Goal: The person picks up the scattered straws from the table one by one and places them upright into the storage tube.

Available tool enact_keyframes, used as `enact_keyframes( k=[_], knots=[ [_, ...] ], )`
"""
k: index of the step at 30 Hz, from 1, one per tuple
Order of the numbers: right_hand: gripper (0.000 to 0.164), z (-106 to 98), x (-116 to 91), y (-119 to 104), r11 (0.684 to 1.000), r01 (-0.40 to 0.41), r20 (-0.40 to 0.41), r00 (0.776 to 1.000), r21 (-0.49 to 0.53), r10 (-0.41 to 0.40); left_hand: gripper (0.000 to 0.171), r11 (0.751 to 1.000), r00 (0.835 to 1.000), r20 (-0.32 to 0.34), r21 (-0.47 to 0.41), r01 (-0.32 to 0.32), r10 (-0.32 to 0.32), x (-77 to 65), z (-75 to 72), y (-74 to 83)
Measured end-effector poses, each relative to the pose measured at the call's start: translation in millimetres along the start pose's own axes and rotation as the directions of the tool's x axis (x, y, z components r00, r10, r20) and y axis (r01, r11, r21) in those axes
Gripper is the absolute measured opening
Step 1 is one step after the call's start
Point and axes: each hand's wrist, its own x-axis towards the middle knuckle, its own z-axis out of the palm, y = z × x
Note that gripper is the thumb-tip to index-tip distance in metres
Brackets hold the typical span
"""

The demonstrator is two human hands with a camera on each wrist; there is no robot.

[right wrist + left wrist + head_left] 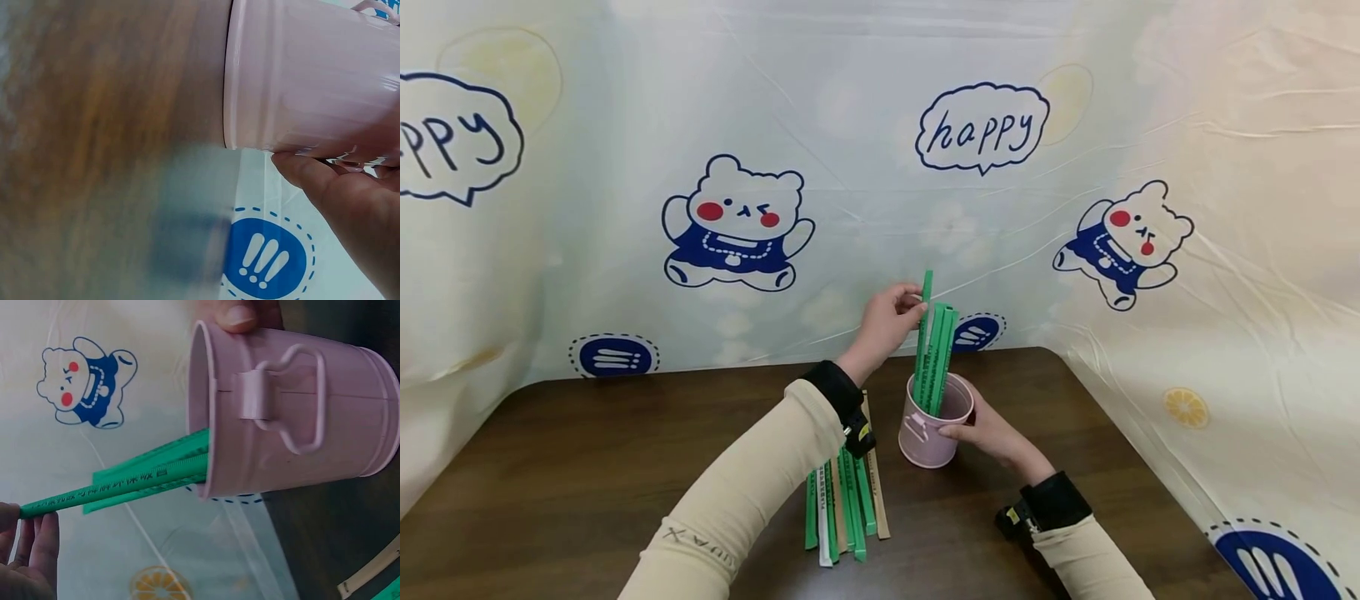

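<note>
My left hand (889,323) pinches the upper end of a slim green stick in printed wrapping (928,285), whose lower end is inside a small pink bucket (928,448). Several more green wrapped sticks (943,346) lean together in the bucket and jut above its rim. In the left wrist view, the pinched stick (119,492) slants out of the bucket's mouth, between thumb and fingertips. My right hand (996,429) grips the bucket from the right, thumb near the rim. The right wrist view shows this hand (350,203) against the bucket's side.
On the dark wooden table (587,483), left of the bucket, lies a loose bunch of green, tan and white wrapped sticks (847,508), partly hidden by my left forearm. A printed cloth (865,108) hangs close behind the table and along its right side.
</note>
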Motion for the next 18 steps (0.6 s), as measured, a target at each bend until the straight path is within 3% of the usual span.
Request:
enact_keyframes(
  k=[6, 14, 18],
  knots=[
    [0.090, -1.2, 0.0, 0.2, 1.000, -0.005, 0.000, 1.000, -0.006, 0.005, 0.030, 1.000, 0.999, 0.039, 0.000, 0.022, -0.022, 2.8, 5.1, -18.5],
    [0.090, -0.9, -0.3, -0.2, 1.000, -0.022, -0.005, 1.000, -0.006, 0.022, 0.034, 0.994, 0.992, 0.117, 0.106, 0.038, -0.050, -0.2, 12.2, -31.5],
    [0.090, -0.3, -0.2, -0.6, 1.000, -0.018, -0.006, 1.000, -0.007, 0.018, 0.037, 0.987, 0.993, 0.118, 0.158, 0.011, -0.030, -0.6, 15.8, -36.8]
  ],
)
